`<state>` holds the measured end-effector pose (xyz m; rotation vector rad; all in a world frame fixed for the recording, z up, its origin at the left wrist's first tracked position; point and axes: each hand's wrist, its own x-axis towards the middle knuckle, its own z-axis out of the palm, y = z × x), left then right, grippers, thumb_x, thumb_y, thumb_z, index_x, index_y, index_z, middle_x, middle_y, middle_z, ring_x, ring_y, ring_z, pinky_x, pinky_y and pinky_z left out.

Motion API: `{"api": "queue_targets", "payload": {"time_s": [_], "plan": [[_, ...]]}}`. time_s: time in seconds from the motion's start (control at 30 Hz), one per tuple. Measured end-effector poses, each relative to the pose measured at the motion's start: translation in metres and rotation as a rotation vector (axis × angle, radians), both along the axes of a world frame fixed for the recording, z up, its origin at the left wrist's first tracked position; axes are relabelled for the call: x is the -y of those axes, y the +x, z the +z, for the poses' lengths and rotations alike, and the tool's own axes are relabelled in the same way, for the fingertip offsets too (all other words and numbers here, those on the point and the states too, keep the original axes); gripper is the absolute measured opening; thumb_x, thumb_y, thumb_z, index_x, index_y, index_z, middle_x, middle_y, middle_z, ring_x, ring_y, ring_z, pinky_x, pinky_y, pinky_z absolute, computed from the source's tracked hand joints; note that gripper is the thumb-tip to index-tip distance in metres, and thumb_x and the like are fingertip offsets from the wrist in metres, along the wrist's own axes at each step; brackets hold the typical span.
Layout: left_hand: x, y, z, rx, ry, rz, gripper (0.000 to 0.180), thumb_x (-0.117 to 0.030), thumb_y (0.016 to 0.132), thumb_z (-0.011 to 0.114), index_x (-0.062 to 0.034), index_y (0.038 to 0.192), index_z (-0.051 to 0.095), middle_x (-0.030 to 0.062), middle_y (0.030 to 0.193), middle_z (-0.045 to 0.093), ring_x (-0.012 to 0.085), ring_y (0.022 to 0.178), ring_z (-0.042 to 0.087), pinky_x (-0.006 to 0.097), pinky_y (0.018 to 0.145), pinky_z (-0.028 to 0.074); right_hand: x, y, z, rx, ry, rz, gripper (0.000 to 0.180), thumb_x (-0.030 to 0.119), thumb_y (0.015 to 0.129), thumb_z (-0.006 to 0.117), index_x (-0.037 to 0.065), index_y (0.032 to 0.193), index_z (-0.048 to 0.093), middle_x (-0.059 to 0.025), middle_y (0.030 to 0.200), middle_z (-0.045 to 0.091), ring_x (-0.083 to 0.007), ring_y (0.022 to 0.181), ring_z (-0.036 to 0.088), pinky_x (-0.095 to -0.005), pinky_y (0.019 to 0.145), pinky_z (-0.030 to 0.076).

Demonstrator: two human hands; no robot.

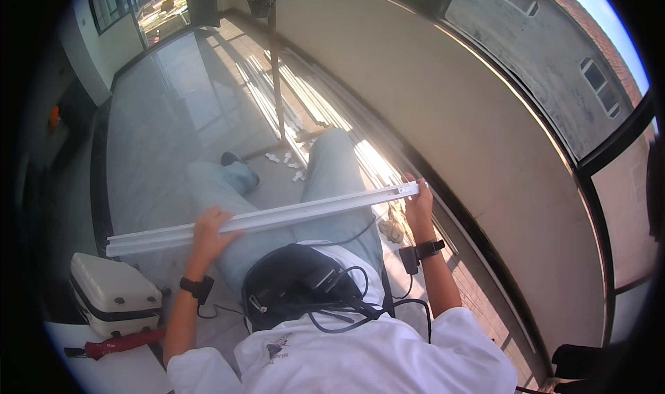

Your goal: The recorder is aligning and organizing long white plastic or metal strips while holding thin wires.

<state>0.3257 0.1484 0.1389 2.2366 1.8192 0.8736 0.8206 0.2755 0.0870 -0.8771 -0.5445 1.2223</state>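
A long white track rail [305, 212] with a grooved profile lies crosswise above my lap, its right end a little higher in the picture. My left hand [211, 233] is wrapped round it left of the middle, thumb toward me. At the right end my right hand [420, 203] grips the rail. A small slot or fitting shows beside those fingers, too small to make out clearly. Beyond my knees, several small white connector pieces [287, 160] lie on the floor.
More long white rails [312, 100] lie along the wall at the right. A thin stand [276, 75] rises ahead of me. To my left are a white hard case [114, 290] and a red folded umbrella [128, 343]. A black bag [298, 283] with cables rests at my waist.
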Motion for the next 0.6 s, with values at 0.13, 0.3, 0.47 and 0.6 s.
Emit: {"api": "queue_targets", "payload": {"time_s": [0.13,0.3,0.47,0.6], "plan": [[0.0,0.007,0.005,-0.021,-0.006,0.024,0.041,-0.034,0.065,0.08,-0.0037,0.09,0.069,0.012,0.082,0.054,0.0321,0.083,0.055,0.042,0.071,0.044,0.002,0.008,-0.002,-0.027,-0.004,0.022,0.022,0.027,0.102,0.042,0.006,0.102,0.05,-0.0227,0.123,0.058,-0.0341,0.122,0.05,-0.0485,0.105,0.037],[0.0,0.007,0.006,-0.038,0.008,0.031,0.041,-0.035,0.065,0.08,-0.005,0.091,0.069,0.0111,0.082,0.054,0.0312,0.082,0.056,0.041,0.071,0.044,0.001,0.006,-0.003,-0.05,0.011,0.035,0.021,0.027,0.101,0.045,0.006,0.1,0.05,-0.021,0.12,0.059,-0.0311,0.115,0.053,-0.0462,0.103,0.039],[0.0,0.005,0.006,-0.06,0.021,0.048,0.04,-0.035,0.066,0.079,-0.0052,0.09,0.068,0.0106,0.082,0.055,0.0307,0.082,0.056,0.041,0.07,0.044,-0.002,0.001,-0.007,-0.104,0.002,-0.003,0.024,0.025,0.101,0.047,0.002,0.109,0.05,-0.0216,0.122,0.058,-0.0314,0.117,0.053,-0.0441,0.106,0.039],[0.009,-0.002,0.005,-0.077,-0.007,0.071,0.041,-0.039,0.071,0.076,-0.0057,0.094,0.068,0.0088,0.089,0.059,0.0295,0.088,0.056,0.041,0.077,0.044,-0.002,-0.016,-0.025,0.148,0.075,0.113,0.043,0.025,0.099,0.05,-0.006,0.128,0.042,-0.0227,0.13,0.052,-0.0292,0.123,0.05,-0.0388,0.108,0.039]]}}
